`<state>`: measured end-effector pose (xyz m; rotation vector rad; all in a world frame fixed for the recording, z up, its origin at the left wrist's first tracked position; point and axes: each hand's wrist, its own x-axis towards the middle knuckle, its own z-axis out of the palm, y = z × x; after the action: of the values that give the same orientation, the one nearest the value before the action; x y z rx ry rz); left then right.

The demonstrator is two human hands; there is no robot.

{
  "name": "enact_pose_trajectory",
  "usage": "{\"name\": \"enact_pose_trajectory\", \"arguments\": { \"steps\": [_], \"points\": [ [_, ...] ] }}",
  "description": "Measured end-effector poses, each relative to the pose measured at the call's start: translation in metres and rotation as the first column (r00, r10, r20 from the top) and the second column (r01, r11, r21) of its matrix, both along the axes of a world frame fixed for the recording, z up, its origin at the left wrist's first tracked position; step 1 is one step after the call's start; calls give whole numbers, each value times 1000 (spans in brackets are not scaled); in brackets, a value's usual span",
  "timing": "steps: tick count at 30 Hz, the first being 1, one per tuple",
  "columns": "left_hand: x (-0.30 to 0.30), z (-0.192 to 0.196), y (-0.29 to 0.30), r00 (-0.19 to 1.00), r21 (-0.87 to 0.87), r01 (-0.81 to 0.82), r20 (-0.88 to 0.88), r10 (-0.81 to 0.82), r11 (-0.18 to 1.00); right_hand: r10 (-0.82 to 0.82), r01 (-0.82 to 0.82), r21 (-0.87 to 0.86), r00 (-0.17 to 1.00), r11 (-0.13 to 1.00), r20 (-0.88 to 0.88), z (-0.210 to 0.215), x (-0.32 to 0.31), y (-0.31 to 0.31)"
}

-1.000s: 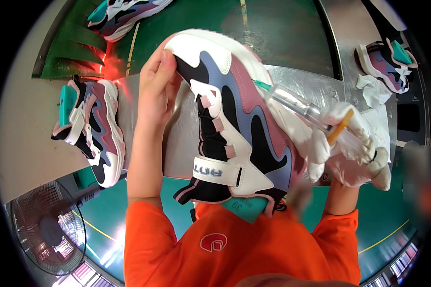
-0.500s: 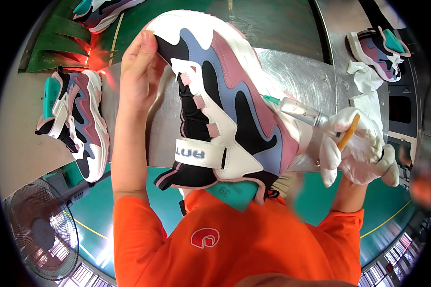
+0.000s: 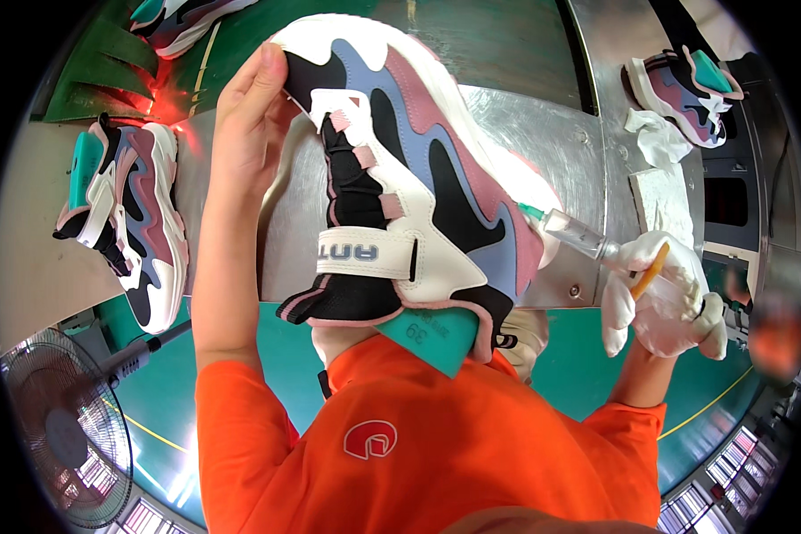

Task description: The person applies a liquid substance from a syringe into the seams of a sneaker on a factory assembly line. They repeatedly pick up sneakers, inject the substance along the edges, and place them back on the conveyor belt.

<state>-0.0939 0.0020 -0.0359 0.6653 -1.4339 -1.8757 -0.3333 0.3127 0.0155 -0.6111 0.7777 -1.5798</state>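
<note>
The sneaker (image 3: pixel 409 187) now sits lower and more to the left in view than a second ago. The syringe (image 3: pixel 571 233) tip now touches its heel side, where earlier it stood just off it, and the gloved right hand (image 3: pixel 663 298) sits lower.

**What the view hides or cuts off**

The sneaker (image 3: pixel 418 187) held up at centre covers much of the metal worktop (image 3: pixel 543 125) behind it, and its far side cannot be seen. The syringe (image 3: pixel 571 233) tip at its heel edge is too small to tell whether it touches. The left hand (image 3: pixel 249 133) hides its palm behind the toe. At upper left, another sneaker (image 3: pixel 180 16) is cut by the frame's rim. The lower right edge is blurred.
</note>
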Motion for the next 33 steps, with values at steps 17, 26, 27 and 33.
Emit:
{"name": "enact_pose_trajectory", "arguments": {
  "steps": [17, 26, 27, 33],
  "points": [
    [-6, 0, 0, 963, 22, -208, 181, 200, 978, -106, 110, -28, 986, 994, 126, -29, -1, 25],
    [12, -13, -23, 869, -14, -290, 416, 269, 957, -145, 155, -28, 962, 987, 230, -45, 2, 44],
    [13, -16, -27, 864, -26, -294, 421, 277, 955, -147, 157, -22, 960, 987, 240, -45, 3, 47],
    [13, -17, -34, 846, -45, -302, 449, 289, 952, -159, 140, 86, 943, 986, 291, -44, 14, 52]
  ]
}}
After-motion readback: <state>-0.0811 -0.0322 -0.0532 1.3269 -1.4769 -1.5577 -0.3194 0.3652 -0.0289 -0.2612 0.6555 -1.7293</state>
